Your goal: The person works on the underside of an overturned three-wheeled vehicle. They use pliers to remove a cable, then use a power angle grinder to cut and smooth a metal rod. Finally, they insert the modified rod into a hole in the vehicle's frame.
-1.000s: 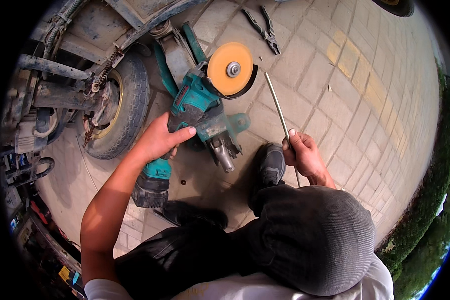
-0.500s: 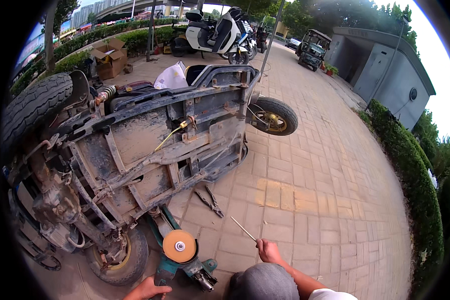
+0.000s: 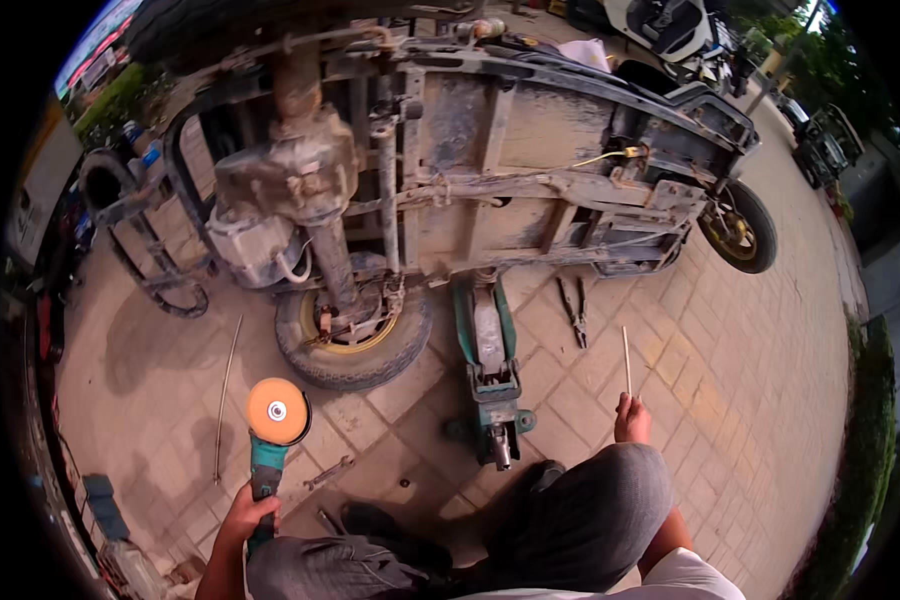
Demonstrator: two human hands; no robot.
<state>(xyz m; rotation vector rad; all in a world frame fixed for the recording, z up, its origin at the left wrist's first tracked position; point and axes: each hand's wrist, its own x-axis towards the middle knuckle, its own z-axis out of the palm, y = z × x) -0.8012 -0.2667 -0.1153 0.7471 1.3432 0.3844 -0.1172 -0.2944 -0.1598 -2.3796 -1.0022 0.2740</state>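
My left hand (image 3: 243, 517) is wrapped round the body of a teal angle grinder (image 3: 267, 466), whose orange disc (image 3: 278, 411) points away from me. Between the fingers of my right hand (image 3: 631, 420) is a thin pale rod (image 3: 626, 362), sticking up and forward beyond my right knee. In front of me a three-wheeled vehicle (image 3: 530, 130) lies on its side with its dirty underside facing me. A green floor jack (image 3: 488, 350) reaches toward its lower edge. The vehicle's lower rear wheel (image 3: 355, 350) rests near the grinder disc, apart from it.
Pliers (image 3: 575, 311) lie on the paving right of the jack. A wrench (image 3: 328, 472) is near my left foot, and a long thin rod (image 3: 228, 398) lies left of the wheel. The vehicle's front wheel (image 3: 738, 228) juts out at right. A hedge (image 3: 863, 440) borders the right side.
My view has swung to the left. The grinder has moved left, away from over the jack, which now shows fully. Both hands keep hold of the same things.
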